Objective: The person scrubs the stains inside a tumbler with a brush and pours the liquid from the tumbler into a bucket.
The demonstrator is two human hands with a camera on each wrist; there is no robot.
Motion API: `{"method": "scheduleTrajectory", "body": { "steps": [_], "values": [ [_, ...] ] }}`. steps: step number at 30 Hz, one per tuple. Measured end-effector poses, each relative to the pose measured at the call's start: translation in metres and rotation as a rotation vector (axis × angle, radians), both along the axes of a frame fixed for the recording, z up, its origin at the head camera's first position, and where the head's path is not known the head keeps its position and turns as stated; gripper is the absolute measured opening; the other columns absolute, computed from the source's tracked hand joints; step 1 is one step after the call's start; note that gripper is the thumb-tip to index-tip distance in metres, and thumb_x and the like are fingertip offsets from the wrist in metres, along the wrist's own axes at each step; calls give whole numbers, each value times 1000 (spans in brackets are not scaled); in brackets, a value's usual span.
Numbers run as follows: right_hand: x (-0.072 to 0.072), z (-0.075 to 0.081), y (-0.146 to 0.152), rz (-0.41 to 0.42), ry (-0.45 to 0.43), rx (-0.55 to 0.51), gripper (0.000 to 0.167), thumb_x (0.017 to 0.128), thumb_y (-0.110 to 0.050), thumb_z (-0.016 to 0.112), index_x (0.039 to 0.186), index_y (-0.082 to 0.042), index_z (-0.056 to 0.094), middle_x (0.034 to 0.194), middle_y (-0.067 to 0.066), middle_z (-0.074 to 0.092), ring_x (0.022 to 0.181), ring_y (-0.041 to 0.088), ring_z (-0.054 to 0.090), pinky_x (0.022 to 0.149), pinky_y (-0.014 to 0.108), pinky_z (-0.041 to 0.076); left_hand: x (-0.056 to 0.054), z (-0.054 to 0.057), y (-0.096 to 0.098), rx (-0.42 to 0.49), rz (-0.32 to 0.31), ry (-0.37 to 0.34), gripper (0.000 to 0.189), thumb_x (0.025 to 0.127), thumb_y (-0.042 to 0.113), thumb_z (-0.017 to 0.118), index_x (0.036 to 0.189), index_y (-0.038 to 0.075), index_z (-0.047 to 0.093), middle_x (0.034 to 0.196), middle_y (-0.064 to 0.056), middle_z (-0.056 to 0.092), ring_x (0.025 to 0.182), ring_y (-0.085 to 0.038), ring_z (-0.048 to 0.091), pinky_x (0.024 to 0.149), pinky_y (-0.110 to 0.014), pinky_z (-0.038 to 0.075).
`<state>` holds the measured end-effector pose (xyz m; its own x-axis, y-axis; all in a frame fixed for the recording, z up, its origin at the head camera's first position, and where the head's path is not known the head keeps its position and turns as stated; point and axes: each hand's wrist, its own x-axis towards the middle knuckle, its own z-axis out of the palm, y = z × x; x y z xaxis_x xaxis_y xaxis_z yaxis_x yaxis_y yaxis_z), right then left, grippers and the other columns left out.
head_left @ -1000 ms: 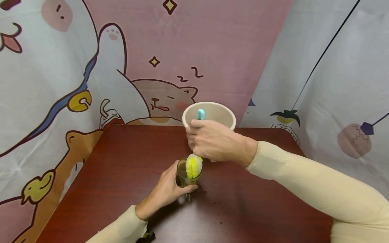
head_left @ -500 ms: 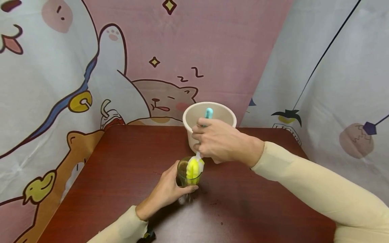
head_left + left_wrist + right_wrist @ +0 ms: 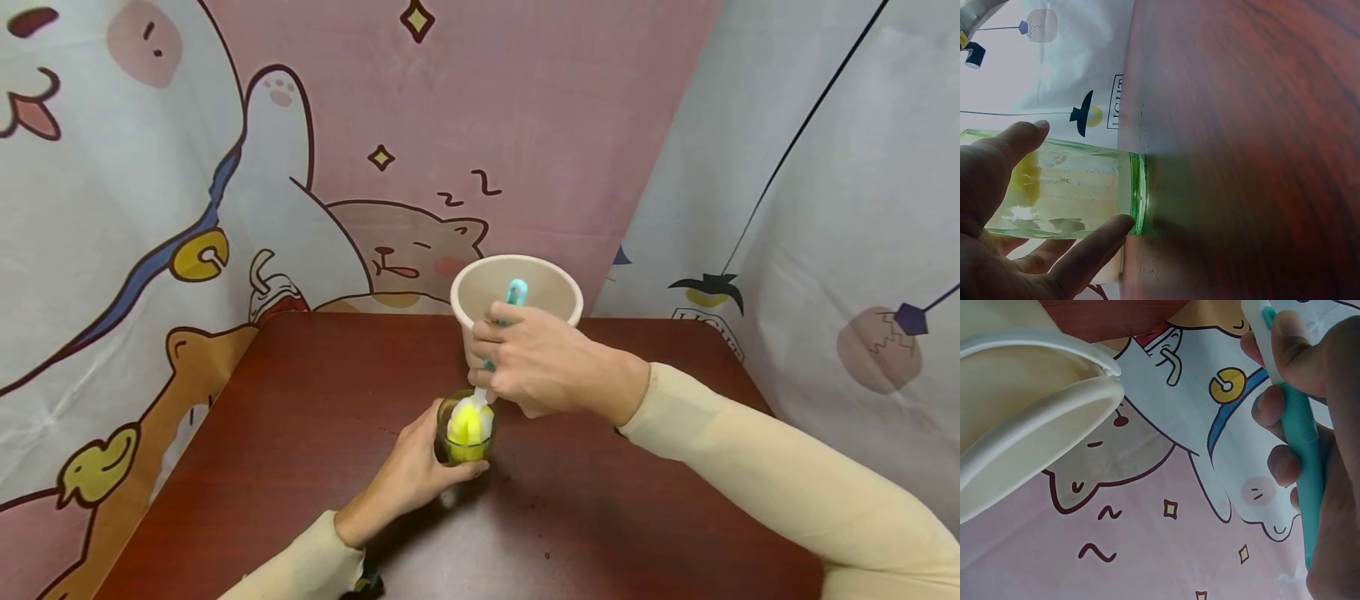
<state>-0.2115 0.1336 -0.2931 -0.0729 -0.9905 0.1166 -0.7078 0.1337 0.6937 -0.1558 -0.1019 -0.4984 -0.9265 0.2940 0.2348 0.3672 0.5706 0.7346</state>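
Observation:
A clear, green-tinted drinking glass [image 3: 1085, 194] stands on the table, and my left hand [image 3: 415, 468] grips it round the side. In the left wrist view the thumb lies on one side and the fingers on the other. My right hand [image 3: 546, 360] holds a bottle brush by its teal handle [image 3: 1302, 440], fingers curled round it. The yellow and white sponge head [image 3: 468, 425] of the brush is inside the mouth of the glass. Through the glass wall, its yellow part shows blurred near the top in the left wrist view.
Behind my right hand a cream bucket [image 3: 517, 268] stands near the table's back edge; its inside bottom is hidden. Small drops dot the dark red-brown table [image 3: 637, 508]. Printed cloth [image 3: 562, 125] hangs round the back and sides. A small black object [image 3: 365, 586] lies by the left sleeve.
The brush head has gone lower into the glass. My right hand first shifted a little to the right, then came down. The left hand and glass have stayed in place.

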Motion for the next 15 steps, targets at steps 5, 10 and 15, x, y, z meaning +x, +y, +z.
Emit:
{"method": "scheduleTrajectory", "body": {
  "steps": [5,10,15],
  "values": [
    [1,-5,-4,28,38,-42,28,90,-46,90,111,-28,85,112,-2,83,111,21,67,102,37,47,0,-1,0,-6,-1,1,86,85,39,108,155,22,60,133,10,75,117,-9,75,102,-35,65],
    [0,-7,-8,30,56,-74,23,81,-31,91,101,-27,80,101,-2,79,106,21,66,100,37,46,0,-1,0,-6,9,13,83,85,38,108,150,21,60,128,9,74,113,-9,74,99,-34,65],
    [-2,-8,-11,21,51,-94,25,77,-21,89,97,-27,76,96,-2,79,104,22,68,100,37,47,0,-1,0,-12,11,21,83,85,40,107,150,20,60,129,9,74,113,-9,74,99,-34,65]
  ]
}}
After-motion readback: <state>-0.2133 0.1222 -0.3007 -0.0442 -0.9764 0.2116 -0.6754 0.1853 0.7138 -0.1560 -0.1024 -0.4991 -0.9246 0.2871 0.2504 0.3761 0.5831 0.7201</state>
